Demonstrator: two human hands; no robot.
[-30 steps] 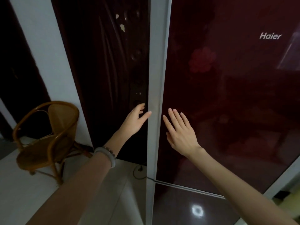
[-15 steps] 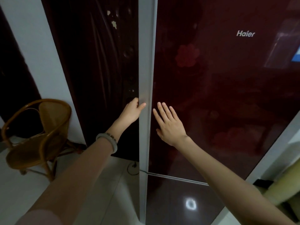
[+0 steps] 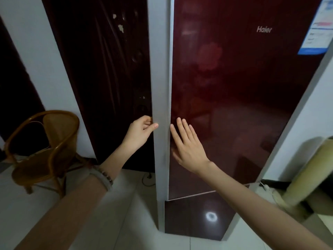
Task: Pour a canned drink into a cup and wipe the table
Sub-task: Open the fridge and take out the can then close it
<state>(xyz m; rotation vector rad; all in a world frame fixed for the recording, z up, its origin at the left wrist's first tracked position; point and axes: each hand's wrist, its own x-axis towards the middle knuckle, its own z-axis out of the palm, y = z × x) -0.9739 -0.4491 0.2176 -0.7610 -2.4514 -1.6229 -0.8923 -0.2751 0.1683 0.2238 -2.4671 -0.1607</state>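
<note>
Head: left hand [image 3: 139, 135] fingers grip fridge door edge [image 3: 161, 83]; right hand [image 3: 189, 148] fingers straight.

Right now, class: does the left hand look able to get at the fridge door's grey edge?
Probably yes: the left hand curls round the grey edge, thumb in front; nothing blocks it.

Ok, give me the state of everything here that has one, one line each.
upper fridge door: looks shut, no gap showing.
lower fridge door: shut.
left hand: fingers curled round the grey edge strip, thumb on its face.
right hand: fingers straight, at the red front of the upper fridge door.
wicker chair: upright on the floor.
</note>
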